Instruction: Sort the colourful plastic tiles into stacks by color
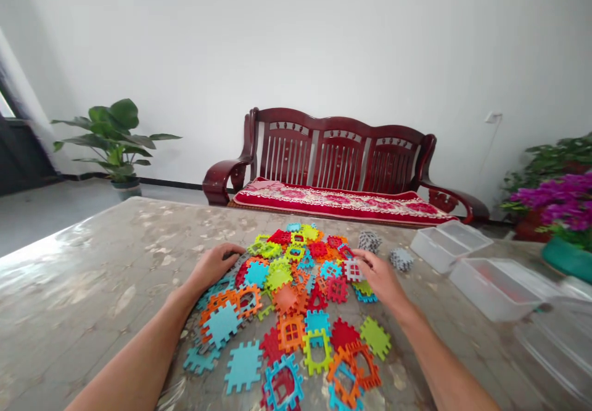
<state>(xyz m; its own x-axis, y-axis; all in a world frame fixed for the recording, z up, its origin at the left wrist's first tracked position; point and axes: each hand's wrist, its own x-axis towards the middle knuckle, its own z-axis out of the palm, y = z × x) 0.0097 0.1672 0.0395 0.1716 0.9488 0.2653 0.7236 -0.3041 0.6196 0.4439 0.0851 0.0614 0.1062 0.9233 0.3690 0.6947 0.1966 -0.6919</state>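
Your L hand is resting half-open, nothing visibly held, 10 o'clock of jigsaw-tile pile; R hand, 2 o'clock, is touching grey window tile, grip unclear: pinch edges lightly.

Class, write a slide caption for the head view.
Left hand and right hand flank colourful notched tiles heaped on a patterned table.

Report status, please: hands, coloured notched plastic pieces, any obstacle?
Left hand at multicoloured notched plastic pieces; right hand at grey square plastic window piece; pieces heaped, overlapping; nothing visibly blocking hands.
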